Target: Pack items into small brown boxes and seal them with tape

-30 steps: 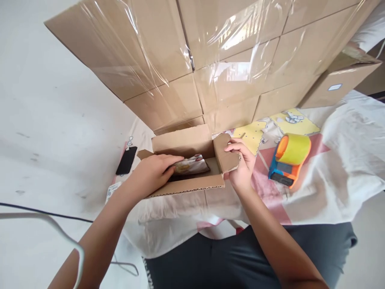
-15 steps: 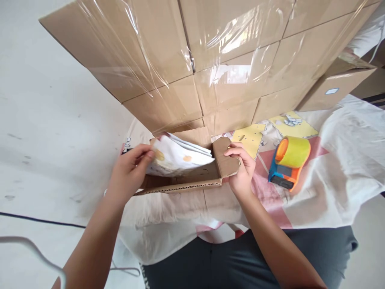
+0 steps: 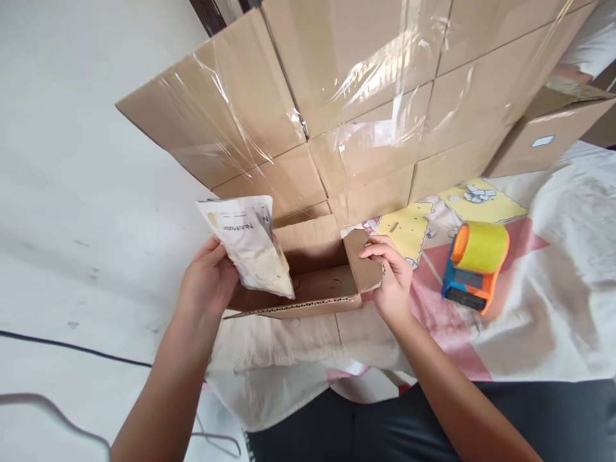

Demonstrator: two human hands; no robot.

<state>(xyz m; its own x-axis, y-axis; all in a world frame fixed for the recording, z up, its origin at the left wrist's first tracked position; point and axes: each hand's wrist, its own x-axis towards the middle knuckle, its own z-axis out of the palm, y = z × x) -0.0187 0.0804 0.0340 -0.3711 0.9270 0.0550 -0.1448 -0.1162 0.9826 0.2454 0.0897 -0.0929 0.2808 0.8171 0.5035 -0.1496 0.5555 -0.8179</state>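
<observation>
A white pouch [image 3: 248,240] with dark printing and a pale yellowish lower part is gripped along its side by my left hand [image 3: 208,282]. It tilts over the left end of a small open cardboard box [image 3: 312,308], its lower corner reaching into the opening. Part of my left fingers is hidden behind the pouch. On the box's right side, my right hand [image 3: 392,279] pinches the folded-out end flap [image 3: 362,263] between thumb and fingers. The visible right part of the box's floor is bare cardboard.
Large taped cardboard boxes [image 3: 366,147] rise right behind the small box. A tape dispenser [image 3: 474,266] with yellow tape lies on the patterned cloth [image 3: 553,308] to the right. At left is a white wall [image 3: 96,192], with a dark cable [image 3: 72,346] crossing it.
The pouch has turned more upright and moved up and left, so its printed face shows and more of the box's inside is visible. My right hand stays on the flap. The view has shifted.
</observation>
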